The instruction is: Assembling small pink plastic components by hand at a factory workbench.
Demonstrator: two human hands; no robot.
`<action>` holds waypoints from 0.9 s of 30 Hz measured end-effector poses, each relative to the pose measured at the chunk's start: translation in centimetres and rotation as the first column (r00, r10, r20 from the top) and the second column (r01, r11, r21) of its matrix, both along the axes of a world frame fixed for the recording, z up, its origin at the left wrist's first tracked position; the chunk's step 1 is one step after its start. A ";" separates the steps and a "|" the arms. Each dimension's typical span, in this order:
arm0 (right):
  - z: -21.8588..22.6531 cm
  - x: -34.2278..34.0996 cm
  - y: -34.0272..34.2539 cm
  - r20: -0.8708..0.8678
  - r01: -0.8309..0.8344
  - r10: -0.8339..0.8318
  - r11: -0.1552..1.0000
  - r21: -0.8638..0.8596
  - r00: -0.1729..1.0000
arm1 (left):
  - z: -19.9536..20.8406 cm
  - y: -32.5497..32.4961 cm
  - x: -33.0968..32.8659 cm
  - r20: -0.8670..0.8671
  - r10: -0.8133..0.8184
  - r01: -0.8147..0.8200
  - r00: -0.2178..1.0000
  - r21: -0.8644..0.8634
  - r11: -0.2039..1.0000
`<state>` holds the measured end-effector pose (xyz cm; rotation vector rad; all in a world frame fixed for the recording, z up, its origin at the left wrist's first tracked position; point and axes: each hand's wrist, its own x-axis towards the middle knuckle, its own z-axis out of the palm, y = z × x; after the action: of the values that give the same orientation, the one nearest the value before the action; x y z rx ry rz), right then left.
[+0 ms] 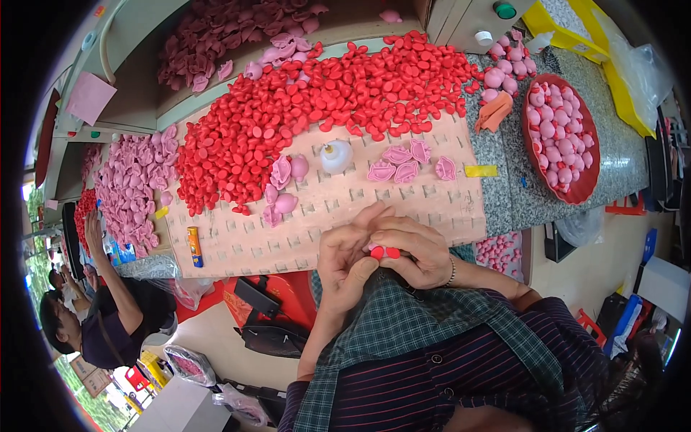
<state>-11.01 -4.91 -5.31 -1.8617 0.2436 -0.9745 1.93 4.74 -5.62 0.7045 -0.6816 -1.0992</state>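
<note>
Close to my chest, at the near edge of the work mat [288, 248], my left hand [347, 261] and my right hand [419, 248] are closed together around a small pink toy part with two red oval pieces [385, 252]. Fingers cover most of it. A white squeeze bottle [336, 156] with a narrow tip stands beyond the hands. Right of the bottle lie several pink ruffled pieces [406, 171]. Pink balls with ruffled pieces [286, 203] sit to its left. A large heap of red bean-shaped pieces [288, 108] spreads over the far side.
A red scalloped bowl [594, 162] of pink-and-red parts stands on the granite counter [619, 158] at right, near an orange cloth [494, 113] and yellow bins [625, 93]. A blue-and-orange tube [194, 246] lies at the mat's left. Another person [108, 317] works at far left.
</note>
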 end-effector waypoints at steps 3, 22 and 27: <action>0.5 0.1 0.1 -0.015 0.022 -0.022 0.999 0.043 1.000 | 0.3 0.3 0.6 0.380 0.134 -0.140 0.915 -0.011 0.990; -1.0 0.4 0.8 0.022 0.096 -0.093 0.952 -0.289 0.995 | 5.3 1.4 0.1 0.981 0.151 -0.416 0.118 -0.089 0.905; -1.1 0.3 0.7 0.044 0.088 -0.079 0.950 -0.299 0.996 | 5.1 1.3 -0.4 0.979 0.190 -0.442 0.069 -0.141 0.886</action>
<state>-10.66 -4.19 -6.39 -2.1242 0.1618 -1.1500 1.57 5.99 -0.52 1.7514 -1.4713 -0.0608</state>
